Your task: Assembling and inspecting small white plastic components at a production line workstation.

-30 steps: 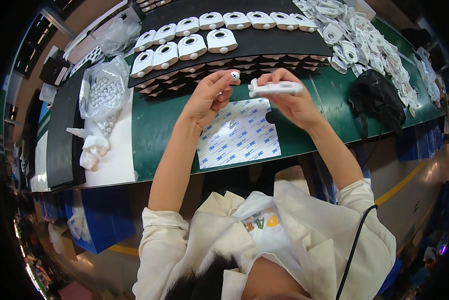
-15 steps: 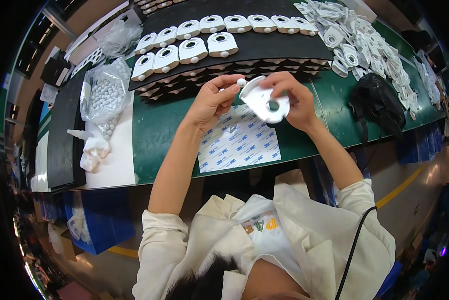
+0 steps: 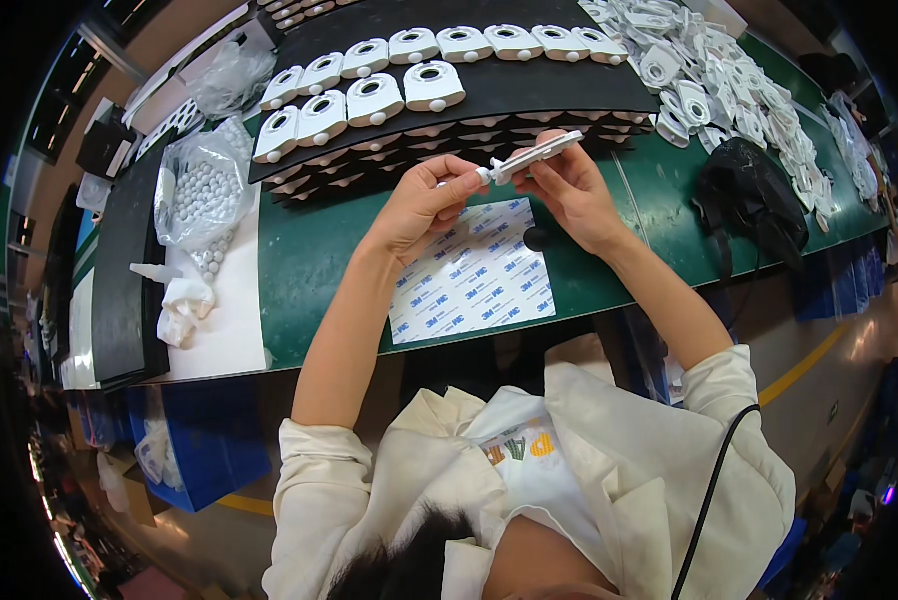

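Grey floor (image 3: 784, 410), crossed by a yellow stripe, shows beyond the smooth green tabletop (image 3: 319, 265). There, stacked flat black boards (image 3: 554, 90) carry rows of white housings (image 3: 434, 85), round-holed, each with a knob at its front edge; loose white pieces (image 3: 734, 95) lie heaped at the far right. A glossy white sheet (image 3: 469, 285) repeats slanted blue lettering all over (blocky coloured letters also cross the shirt (image 3: 519, 445)). At the left, a clear, crinkled plastic bag (image 3: 204, 190) holds white beads. Above the sheet, the right hand (image 3: 574, 195) has its grip closed around a white part (image 3: 541, 153), tilted nearly edge-on; the left hand's (image 3: 424, 205) grip pinches a small white ball (image 3: 483, 175) at the part's narrow end, contact uncertain.
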A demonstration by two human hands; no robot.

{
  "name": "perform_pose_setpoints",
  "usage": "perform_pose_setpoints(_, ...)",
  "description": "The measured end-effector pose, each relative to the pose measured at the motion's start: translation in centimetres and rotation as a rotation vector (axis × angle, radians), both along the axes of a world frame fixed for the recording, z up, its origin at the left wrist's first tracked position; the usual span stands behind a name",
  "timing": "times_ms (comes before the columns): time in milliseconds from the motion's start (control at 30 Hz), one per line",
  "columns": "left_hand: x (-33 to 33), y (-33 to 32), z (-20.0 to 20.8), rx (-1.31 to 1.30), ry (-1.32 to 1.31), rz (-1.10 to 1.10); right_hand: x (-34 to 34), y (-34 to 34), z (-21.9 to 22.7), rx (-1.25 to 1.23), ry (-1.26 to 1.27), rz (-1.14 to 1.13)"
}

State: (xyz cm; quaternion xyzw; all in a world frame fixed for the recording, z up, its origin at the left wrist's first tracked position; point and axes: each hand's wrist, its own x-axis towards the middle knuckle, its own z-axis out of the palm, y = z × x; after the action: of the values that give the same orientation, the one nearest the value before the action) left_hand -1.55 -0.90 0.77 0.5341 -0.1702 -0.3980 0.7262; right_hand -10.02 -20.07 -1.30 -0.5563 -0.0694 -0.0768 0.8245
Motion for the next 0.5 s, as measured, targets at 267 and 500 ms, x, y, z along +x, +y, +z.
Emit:
perform_pose_setpoints(267,-0.03,0.11,-0.16,-0.015,0.019,-0.019,0.03,0.06,0.17,-0.022,-0.029,0.037)
perform_pose_setpoints(500,-0.15,0.08,-0.03,-0.032,0.040,-0.045,0.31,-0.08,0.18,-0.079,-0.114,0.067)
